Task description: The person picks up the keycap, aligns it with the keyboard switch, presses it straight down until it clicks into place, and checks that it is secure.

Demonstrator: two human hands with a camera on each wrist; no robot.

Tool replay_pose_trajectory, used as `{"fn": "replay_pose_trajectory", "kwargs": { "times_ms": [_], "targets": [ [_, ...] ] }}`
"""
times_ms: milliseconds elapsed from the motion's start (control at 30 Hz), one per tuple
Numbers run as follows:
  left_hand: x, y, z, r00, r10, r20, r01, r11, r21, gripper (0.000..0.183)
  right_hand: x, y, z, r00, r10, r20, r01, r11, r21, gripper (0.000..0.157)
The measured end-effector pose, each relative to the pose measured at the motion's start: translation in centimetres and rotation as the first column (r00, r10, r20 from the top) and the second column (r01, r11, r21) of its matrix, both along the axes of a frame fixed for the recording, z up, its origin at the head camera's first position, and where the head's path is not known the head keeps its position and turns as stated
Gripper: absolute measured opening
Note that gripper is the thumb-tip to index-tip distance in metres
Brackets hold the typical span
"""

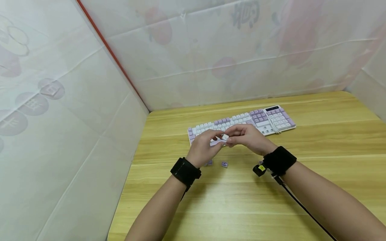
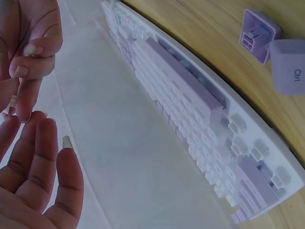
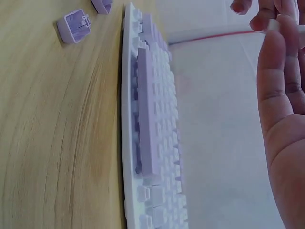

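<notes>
A small white keycap point(image 1: 225, 137) is between the fingertips of both hands, over the near edge of a white and purple keyboard point(image 1: 262, 124). My left hand point(image 1: 202, 147) pinches it from the left, and my right hand point(image 1: 248, 138) pinches it from the right. In the right wrist view the fingers hide most of the white keycap point(image 3: 273, 25). The long purple space bar point(image 2: 186, 78) sits on the keyboard's front row. Bare white switch stems point(image 2: 257, 150) show beside it, close to a purple key at the corner.
Loose purple keycaps lie on the wooden table point(image 1: 223, 204) in front of the keyboard. One is a Ctrl keycap point(image 2: 288, 67); beside it an upturned keycap point(image 2: 259, 36) shows its hollow underside. A white cable point(image 1: 271, 122) lies bundled across the keyboard's right part. Printed sheets point(image 1: 193, 60) enclose the table.
</notes>
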State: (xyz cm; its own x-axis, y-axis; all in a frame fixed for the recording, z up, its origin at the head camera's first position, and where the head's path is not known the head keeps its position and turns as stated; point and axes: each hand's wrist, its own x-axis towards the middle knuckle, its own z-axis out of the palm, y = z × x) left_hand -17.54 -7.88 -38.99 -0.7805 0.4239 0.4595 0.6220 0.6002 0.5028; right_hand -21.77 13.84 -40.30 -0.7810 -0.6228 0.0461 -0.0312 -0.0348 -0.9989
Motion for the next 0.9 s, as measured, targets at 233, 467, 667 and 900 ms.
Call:
{"fn": "replay_pose_trajectory", "kwargs": {
  "times_ms": [233,467,667,900],
  "targets": [
    [0.1,0.0,0.1,1.000,0.028,-0.013,-0.028,1.000,0.009,0.026,-0.1,-0.2,0.2,1.000,0.001,-0.021,0.000,1.000,0.028,0.033],
    [0.4,0.1,-0.1,0.994,0.100,-0.047,-0.099,0.995,0.024,0.030,-0.2,-0.7,-0.5,1.000,0.018,0.010,-0.018,1.000,0.004,0.032],
    [0.6,0.0,-0.3,0.963,0.175,-0.205,-0.196,0.977,-0.085,0.024,0.1,-1.5,-0.5,1.000,0.013,0.027,-0.014,1.000,0.027,0.031],
    [0.2,-1.4,-0.1,0.967,0.152,-0.203,-0.188,0.967,-0.171,0.024,-0.3,-2.7,-0.6,0.995,-0.048,-0.091,0.059,0.991,0.121,0.033]
  ]
}}
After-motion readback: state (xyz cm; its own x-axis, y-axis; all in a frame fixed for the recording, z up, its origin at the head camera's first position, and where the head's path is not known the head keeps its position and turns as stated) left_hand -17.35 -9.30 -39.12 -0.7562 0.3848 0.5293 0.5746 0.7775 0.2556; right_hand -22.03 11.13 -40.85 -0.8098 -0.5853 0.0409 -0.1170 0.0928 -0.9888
